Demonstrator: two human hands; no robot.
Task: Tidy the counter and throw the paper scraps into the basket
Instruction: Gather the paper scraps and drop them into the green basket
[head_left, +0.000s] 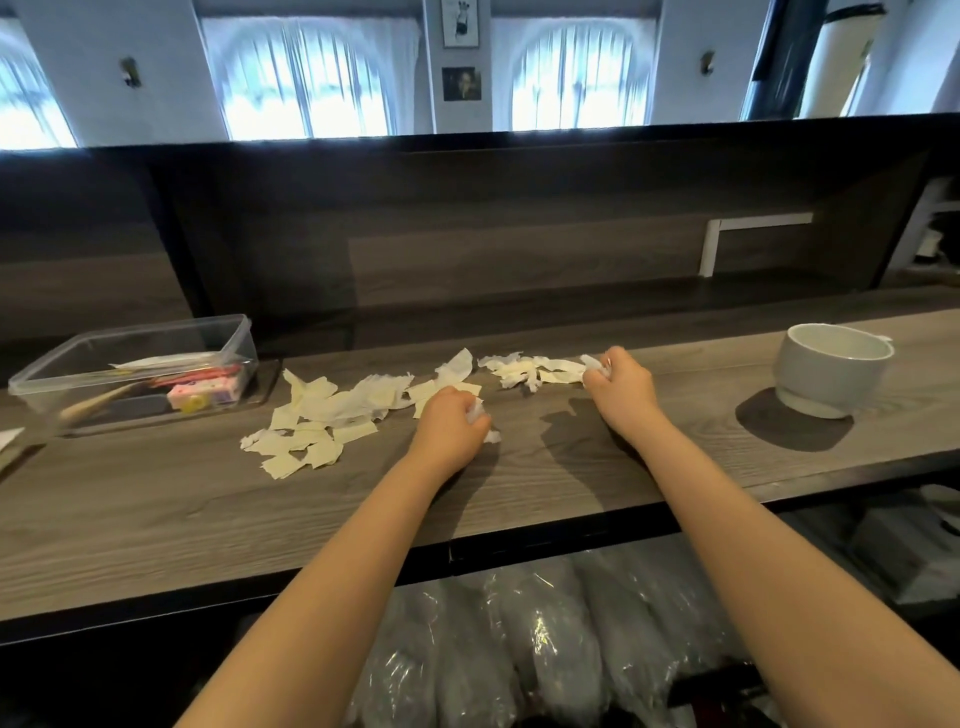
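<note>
Torn white and cream paper scraps lie strewn along the wooden counter (156, 514). A large pile of scraps (322, 415) sits left of centre, and a smaller pile (530, 370) lies further right. My left hand (453, 426) is curled round a crumpled white scrap at the right edge of the large pile. At the right end of the smaller pile, my right hand (621, 387) pinches some white scraps. A grey-white round basket (826, 370) stands on the counter to the right, apart from both hands.
A clear plastic box (140, 364) with stationery inside stands at the far left. A dark back panel rises behind the counter. Below the counter's front edge lie plastic-wrapped bundles (545, 639).
</note>
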